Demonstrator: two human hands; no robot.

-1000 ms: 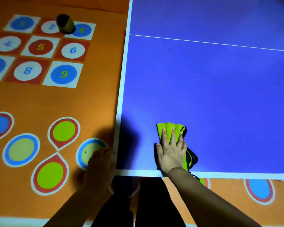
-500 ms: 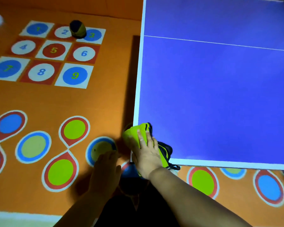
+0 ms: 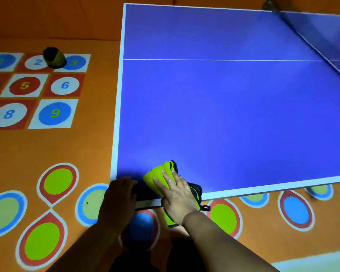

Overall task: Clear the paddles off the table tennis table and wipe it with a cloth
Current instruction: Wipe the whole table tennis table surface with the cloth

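Shifted off the very corner, the folded yellow-green cloth with black trim (image 3: 155, 178) now lies just inside the near edge of the blue table tennis table (image 3: 224, 118), lower centre of the frame, and the left hand (image 3: 118, 199) has come onto that corner. The right hand (image 3: 178, 195) presses the cloth flat, fingers (image 3: 166, 177) straight; the left hand's fingers sit in shadow, so grip or mere rest cannot be told. No paddle shows on the blue top. To wipe well, keep the palm flat and pressure even, and run overlapping strokes away from the white border. A dark rounded object (image 3: 53, 57) stands on the orange patterned floor (image 3: 57, 146), upper left
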